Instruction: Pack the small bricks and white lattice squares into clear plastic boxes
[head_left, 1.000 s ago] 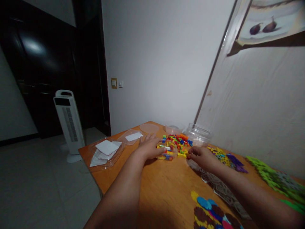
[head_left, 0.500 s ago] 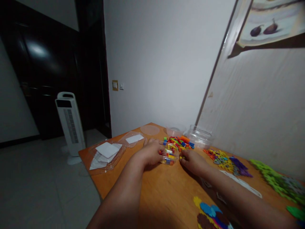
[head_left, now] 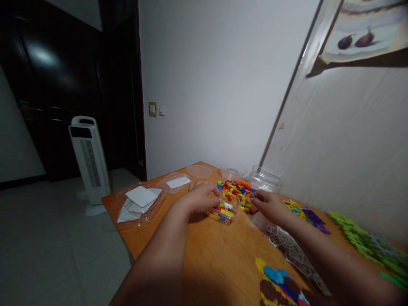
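My left hand (head_left: 199, 198) curls around the left side of a small clear container (head_left: 225, 210) filled with small coloured bricks, on the wooden table (head_left: 210, 255). My right hand (head_left: 267, 205) is closed in a pinch just right of that container, at the near edge of a loose pile of coloured bricks (head_left: 237, 188); what its fingertips hold is too small to make out. Both forearms reach in from the bottom of the view.
A clear jar (head_left: 264, 179), a small bowl (head_left: 232, 173) and a round lid (head_left: 199, 171) stand behind the pile. Clear trays with white cards (head_left: 141, 199) lie at the left. Coloured foam shapes (head_left: 280, 289), white lattice pieces (head_left: 291, 250) and green pieces (head_left: 366, 242) cover the right side. A tower fan (head_left: 87, 159) stands on the floor.
My right hand went left to the container and has come back a little toward the brick pile. My left hand stays on the container, which has shifted only slightly.
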Demonstrator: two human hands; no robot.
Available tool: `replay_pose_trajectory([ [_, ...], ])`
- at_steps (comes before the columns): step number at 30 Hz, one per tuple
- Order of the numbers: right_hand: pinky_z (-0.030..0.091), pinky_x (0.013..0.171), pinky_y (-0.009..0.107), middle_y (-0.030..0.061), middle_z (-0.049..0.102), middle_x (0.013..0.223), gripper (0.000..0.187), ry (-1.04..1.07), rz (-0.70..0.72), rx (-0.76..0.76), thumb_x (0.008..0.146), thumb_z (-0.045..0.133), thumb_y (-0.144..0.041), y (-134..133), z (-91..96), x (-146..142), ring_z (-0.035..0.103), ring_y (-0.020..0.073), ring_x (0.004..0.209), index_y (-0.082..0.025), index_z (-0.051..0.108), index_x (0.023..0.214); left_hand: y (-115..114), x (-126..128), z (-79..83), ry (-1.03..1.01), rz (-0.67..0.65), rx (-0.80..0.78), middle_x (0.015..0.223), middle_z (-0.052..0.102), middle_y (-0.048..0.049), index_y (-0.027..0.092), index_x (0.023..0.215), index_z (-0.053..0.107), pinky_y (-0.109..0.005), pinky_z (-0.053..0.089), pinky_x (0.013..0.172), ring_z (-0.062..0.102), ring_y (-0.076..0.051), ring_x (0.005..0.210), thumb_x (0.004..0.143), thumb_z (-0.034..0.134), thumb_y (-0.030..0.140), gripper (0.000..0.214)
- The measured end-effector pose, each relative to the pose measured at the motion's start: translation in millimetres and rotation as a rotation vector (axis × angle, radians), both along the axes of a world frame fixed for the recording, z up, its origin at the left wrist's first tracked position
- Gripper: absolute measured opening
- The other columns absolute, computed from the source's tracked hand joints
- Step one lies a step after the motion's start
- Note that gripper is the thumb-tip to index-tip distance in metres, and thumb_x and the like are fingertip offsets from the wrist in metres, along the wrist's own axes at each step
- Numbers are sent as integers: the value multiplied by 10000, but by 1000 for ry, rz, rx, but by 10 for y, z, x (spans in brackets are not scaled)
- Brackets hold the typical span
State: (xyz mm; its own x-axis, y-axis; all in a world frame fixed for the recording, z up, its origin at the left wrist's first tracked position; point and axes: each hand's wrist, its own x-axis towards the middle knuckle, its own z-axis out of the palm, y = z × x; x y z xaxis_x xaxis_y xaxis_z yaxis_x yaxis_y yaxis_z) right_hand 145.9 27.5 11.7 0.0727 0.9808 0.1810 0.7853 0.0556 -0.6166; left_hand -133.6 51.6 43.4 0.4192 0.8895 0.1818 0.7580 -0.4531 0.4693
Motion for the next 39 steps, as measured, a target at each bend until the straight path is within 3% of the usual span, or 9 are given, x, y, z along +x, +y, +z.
replay_pose_trajectory([
  [5, 412, 673, 273, 64, 723, 881, 182, -458, 30, -33, 835, 557, -318, -37, -90, 26, 643, 192, 806, -209, 697, 878, 233, 19, -157, -51, 335, 60, 1302, 636, -58, 298, 1250, 605, -390, 417, 1004, 549, -265, 1203, 847, 497, 379, 425],
  [8, 384, 661, 278, 82, 723, 962, 227, -573, 15, -50, 825, 577, -331, -49, -118, -38, 644, 217, 852, -226, 699, 986, 294, 29, -251, 50, 377, 34, 1292, 650, -76, 306, 1234, 606, -508, 327, 1082, 533, -299, 1224, 833, 512, 344, 414],
  [12, 383, 674, 275, 80, 716, 931, 175, -579, 43, -76, 821, 578, -309, -44, -144, -73, 639, 212, 849, -217, 692, 916, 287, 44, -278, 97, 334, 19, 1241, 676, -78, 336, 1194, 637, -641, 114, 1139, 509, -317, 1257, 817, 542, 307, 390],
  [20, 390, 603, 268, 55, 692, 780, 97, -394, 3, -58, 754, 605, -286, -60, -129, -7, 611, 182, 699, -199, 633, 783, 242, 37, -216, 68, 293, 17, 1180, 707, -40, 377, 1057, 704, -670, 105, 1121, 544, -309, 1204, 815, 552, 280, 302],
  [23, 411, 561, 259, 22, 640, 668, 153, -91, 36, -42, 780, 577, -346, -115, -3, -82, 574, 155, 610, -200, 572, 733, 217, 52, -200, 62, 256, 22, 1136, 725, -26, 377, 1002, 721, -657, 81, 1132, 560, -298, 1187, 801, 560, 284, 275],
  [26, 462, 562, 258, 8, 640, 701, 234, 244, 144, -54, 802, 570, -439, -193, 152, -194, 566, 138, 587, -206, 586, 819, 201, 79, -200, 68, 211, 43, 1108, 737, -12, 382, 980, 729, -651, 47, 1138, 574, -286, 1171, 793, 553, 260, 284],
  [29, 484, 561, 271, 10, 654, 719, 223, 323, 118, -52, 810, 557, -437, -197, 211, -181, 584, 145, 577, -219, 586, 850, 209, 98, -216, 56, 207, 58, 1115, 736, -10, 379, 978, 729, -654, 30, 1136, 581, -277, 1163, 799, 539, 256, 289],
  [34, 453, 615, 277, 47, 688, 702, 149, -149, -57, -87, 809, 567, -339, -64, 49, 119, 644, 184, 670, -201, 611, 773, 245, 111, -248, 32, 232, 41, 1098, 742, -19, 354, 964, 729, -641, 49, 1143, 595, -264, 1135, 804, 546, 272, 257],
  [39, 395, 596, 283, 96, 721, 836, 323, -458, -111, -214, 816, 582, -493, -35, -71, 195, 658, 216, 722, -193, 692, 863, 259, 119, -263, 24, 225, 65, 1088, 746, -23, 349, 950, 737, -672, 69, 1120, 607, -281, 1127, 805, 537, 261, 261],
])
